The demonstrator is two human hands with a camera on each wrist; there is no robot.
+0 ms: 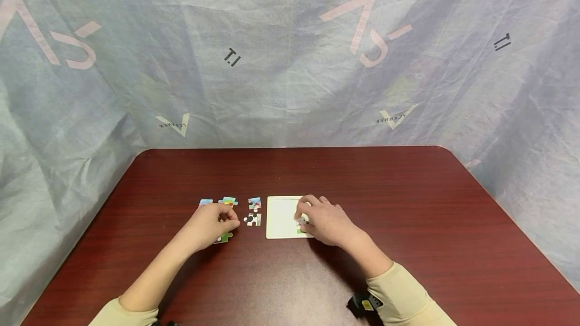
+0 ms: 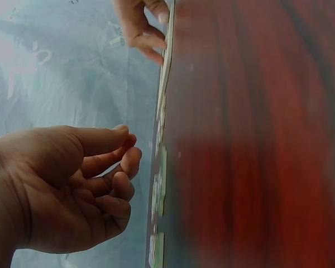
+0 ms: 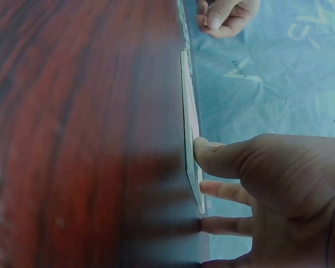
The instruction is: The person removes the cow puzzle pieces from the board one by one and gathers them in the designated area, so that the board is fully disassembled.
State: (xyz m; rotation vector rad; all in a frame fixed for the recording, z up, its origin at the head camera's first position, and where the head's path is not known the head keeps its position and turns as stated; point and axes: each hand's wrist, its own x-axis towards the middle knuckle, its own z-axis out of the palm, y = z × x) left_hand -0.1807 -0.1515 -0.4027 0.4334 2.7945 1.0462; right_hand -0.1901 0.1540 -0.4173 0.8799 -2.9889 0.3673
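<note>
In the head view my left hand (image 1: 210, 225) hovers above several puzzle pieces on the table's left-centre. Its fingers are loosely bent, and the left wrist view shows nothing between thumb and fingertips. My right hand (image 1: 327, 220) is over the right side of a pale square puzzle tray (image 1: 281, 218). Its thumb and index finger touch a picture puzzle piece (image 1: 301, 229) lying there, partly hidden by the hand. In the right wrist view the fingers are fairly straight against the tray (image 3: 188, 123), while other fingers reach past its edge.
Two loose puzzle pieces, one with a blue-red picture (image 1: 255, 203) and one black and white (image 1: 252, 219), lie just left of the tray. More pieces, including a green one (image 1: 224, 238), lie around the left hand. A grey cloth (image 1: 285, 64) hangs behind the dark red table (image 1: 408, 190).
</note>
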